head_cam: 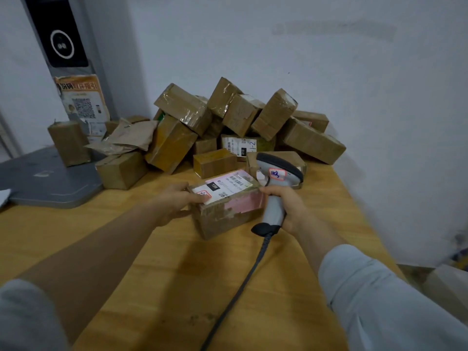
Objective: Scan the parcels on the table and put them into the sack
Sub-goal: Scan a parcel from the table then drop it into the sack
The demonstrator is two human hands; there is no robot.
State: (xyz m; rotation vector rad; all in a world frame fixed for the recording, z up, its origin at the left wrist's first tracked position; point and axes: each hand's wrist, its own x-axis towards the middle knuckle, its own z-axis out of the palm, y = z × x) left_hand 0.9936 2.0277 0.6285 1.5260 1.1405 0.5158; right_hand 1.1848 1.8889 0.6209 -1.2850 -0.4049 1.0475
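The left hand (174, 201) grips the left end of a parcel (222, 219), with its fingers curled onto the top edge. The right hand (287, 207) is wrapped around the handle of a scanner (277, 173), whose head hangs just above the parcel's right end. The scanner's cable (240, 287) trails toward the camera. The parcel sits on the wooden surface (152, 262) with its label (225, 186) facing up. Behind it, a pile (228, 117) of taped parcels is heaped against the wall. A grey base plate (50, 181) lies at the left.
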